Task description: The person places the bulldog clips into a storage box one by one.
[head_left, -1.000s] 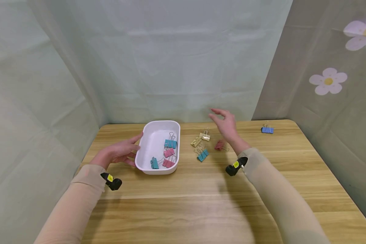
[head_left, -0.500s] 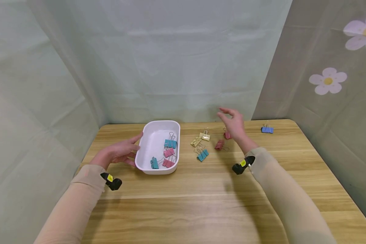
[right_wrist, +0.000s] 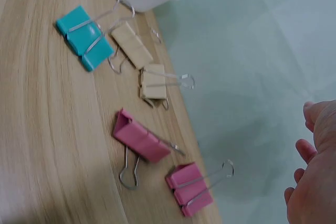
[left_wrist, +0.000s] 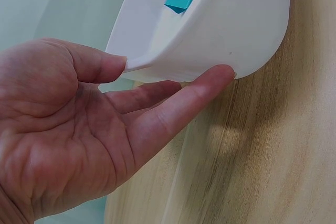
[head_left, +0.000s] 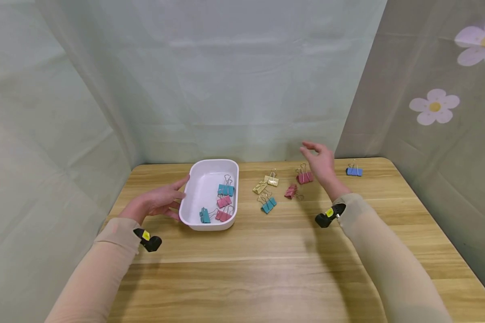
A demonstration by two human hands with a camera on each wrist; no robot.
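Wooden table [head_left: 266, 251]; white tray [head_left: 204, 190] with five binder clips [head_left: 223, 202].

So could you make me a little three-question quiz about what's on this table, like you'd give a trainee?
1. How many binder clips lie inside the white tray?
2. True or false: the right hand holds a clip.
3. Which clip lies alone, farthest right? A) blue clip B) teal clip C) beige clip

Key:
1. Four: two teal, two pink.
2. False; its fingers are relaxed and hold nothing, above the table.
3. A
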